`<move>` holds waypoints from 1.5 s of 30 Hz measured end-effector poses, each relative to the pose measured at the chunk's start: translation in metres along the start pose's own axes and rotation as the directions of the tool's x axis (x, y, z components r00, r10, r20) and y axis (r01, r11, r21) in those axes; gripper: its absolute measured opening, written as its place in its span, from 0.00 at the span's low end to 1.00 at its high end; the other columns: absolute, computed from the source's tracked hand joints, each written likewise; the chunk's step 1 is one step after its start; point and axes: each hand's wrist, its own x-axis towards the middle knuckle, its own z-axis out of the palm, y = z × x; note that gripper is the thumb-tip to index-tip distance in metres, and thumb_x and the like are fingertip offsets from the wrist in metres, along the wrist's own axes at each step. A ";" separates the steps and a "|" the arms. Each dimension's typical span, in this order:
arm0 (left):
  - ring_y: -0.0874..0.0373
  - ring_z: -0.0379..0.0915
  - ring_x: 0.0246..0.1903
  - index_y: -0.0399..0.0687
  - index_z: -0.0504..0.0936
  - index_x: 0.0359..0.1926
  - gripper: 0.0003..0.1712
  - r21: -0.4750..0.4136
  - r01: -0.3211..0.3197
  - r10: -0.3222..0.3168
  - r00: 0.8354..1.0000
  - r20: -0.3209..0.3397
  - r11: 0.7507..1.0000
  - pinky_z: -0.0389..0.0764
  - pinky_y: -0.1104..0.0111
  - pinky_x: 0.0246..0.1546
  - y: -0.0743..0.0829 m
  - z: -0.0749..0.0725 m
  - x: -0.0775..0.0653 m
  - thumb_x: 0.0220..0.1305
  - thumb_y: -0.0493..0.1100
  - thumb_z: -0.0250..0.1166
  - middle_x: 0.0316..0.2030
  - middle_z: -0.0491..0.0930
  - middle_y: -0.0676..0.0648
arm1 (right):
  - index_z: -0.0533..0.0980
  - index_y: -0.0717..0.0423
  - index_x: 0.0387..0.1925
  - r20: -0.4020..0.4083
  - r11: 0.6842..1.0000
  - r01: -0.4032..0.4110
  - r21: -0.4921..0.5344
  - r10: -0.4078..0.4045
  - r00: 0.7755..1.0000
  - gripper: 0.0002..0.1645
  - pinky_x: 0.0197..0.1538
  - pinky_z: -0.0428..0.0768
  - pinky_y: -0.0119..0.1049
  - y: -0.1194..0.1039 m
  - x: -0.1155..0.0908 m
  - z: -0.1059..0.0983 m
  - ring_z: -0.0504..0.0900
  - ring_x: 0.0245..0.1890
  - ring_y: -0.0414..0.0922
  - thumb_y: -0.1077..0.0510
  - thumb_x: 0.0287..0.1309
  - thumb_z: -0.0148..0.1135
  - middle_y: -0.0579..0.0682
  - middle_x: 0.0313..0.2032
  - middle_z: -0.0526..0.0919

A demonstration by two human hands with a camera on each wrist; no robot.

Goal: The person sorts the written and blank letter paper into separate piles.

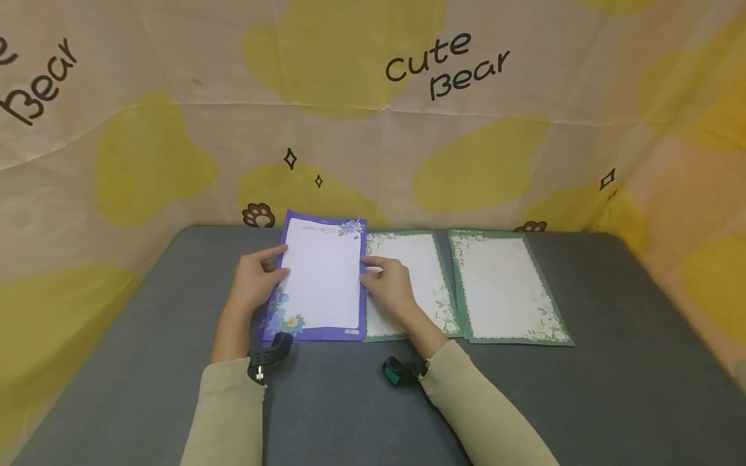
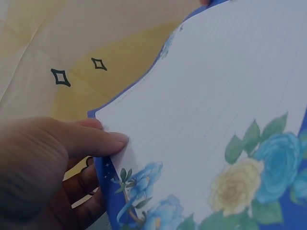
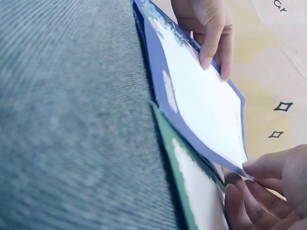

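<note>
A purple-bordered sheet of letter paper with blue and cream flowers is held between both hands at the left of the row. My left hand pinches its left edge; in the left wrist view the thumb lies on top and other fingers are behind the sheet. At the opposite edge, my right hand pinches the paper between thumb and fingers, as the right wrist view shows. The sheet bends and is partly lifted there. Another purple edge shows beneath it.
Two green-bordered floral sheets or stacks lie to the right: the nearer one partly behind my right forearm, the farther one beside it. The grey table ends at a patterned cloth backdrop.
</note>
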 end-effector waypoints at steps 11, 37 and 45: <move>0.41 0.80 0.48 0.44 0.69 0.72 0.32 0.139 0.016 -0.026 0.997 0.073 0.990 0.85 0.50 0.47 -0.004 0.004 0.003 0.68 0.36 0.63 0.61 0.76 0.29 | 0.83 0.59 0.54 0.064 0.991 0.037 -0.125 -0.029 0.997 0.20 0.33 0.76 0.30 -0.002 0.000 0.001 0.80 0.28 0.41 0.57 0.61 0.68 0.51 0.26 0.87; 0.34 0.69 0.67 0.36 0.69 0.71 0.32 0.124 0.124 -0.130 0.991 0.038 0.984 0.68 0.42 0.70 0.005 0.008 0.002 0.75 0.50 0.56 0.67 0.72 0.31 | 0.83 0.57 0.55 0.148 1.000 0.008 -0.023 -0.005 0.989 0.22 0.65 0.79 0.52 -0.017 -0.011 0.002 0.80 0.64 0.54 0.49 0.66 0.63 0.55 0.58 0.85; 0.32 0.61 0.72 0.37 0.69 0.71 0.32 0.218 0.116 -0.123 0.992 0.020 0.969 0.63 0.40 0.72 0.010 0.009 -0.002 0.74 0.50 0.55 0.70 0.68 0.30 | 0.84 0.58 0.52 0.064 0.994 0.105 -0.006 -0.104 0.993 0.18 0.60 0.83 0.47 -0.010 -0.011 -0.011 0.87 0.55 0.51 0.53 0.66 0.64 0.53 0.50 0.89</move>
